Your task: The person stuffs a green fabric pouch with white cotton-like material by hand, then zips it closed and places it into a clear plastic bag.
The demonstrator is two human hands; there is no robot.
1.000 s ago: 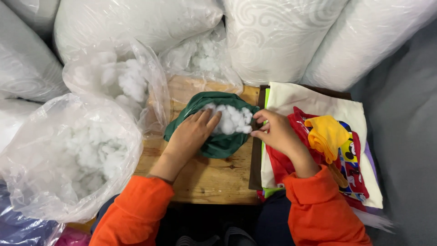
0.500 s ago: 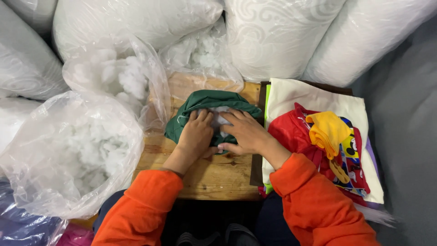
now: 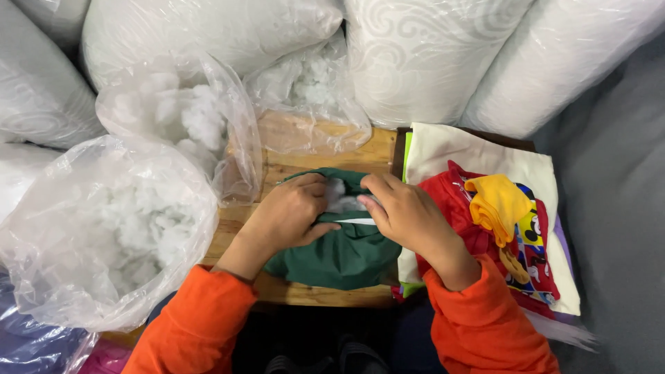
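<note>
I look straight down from the head camera. At the left of the frame a large clear plastic bag (image 3: pixel 104 235) bulges with white stuffing, and a second open bag (image 3: pixel 180 118) of the same fluff sits above it, upper left of centre. Fat white rolls of wadding (image 3: pixel 429 55) fill the whole top edge.

In the middle lies a green fabric cover (image 3: pixel 346 256) on a small wooden table (image 3: pixel 305 159). A tuft of white stuffing (image 3: pixel 339 197) shows at the cover's opening, between the two hands. My left hand (image 3: pixel 291 215) lies on the cover's left side, fingers curled together and pressed down on the cloth at the opening, thumb stretched along the fabric. My right hand (image 3: pixel 409 215) sits just right of it, fingers bent and bunched, fingertips pushing in at the same opening. I cannot tell whether they pinch the fluff or only the cloth. Both sleeves are orange.

Right of centre a pile of fabric pieces (image 3: pixel 512 228) rests beside the cover: cream cloth underneath, a red printed one above, and a folded yellow piece on top. Grey fabric (image 3: pixel 616 208) fills the right edge.
</note>
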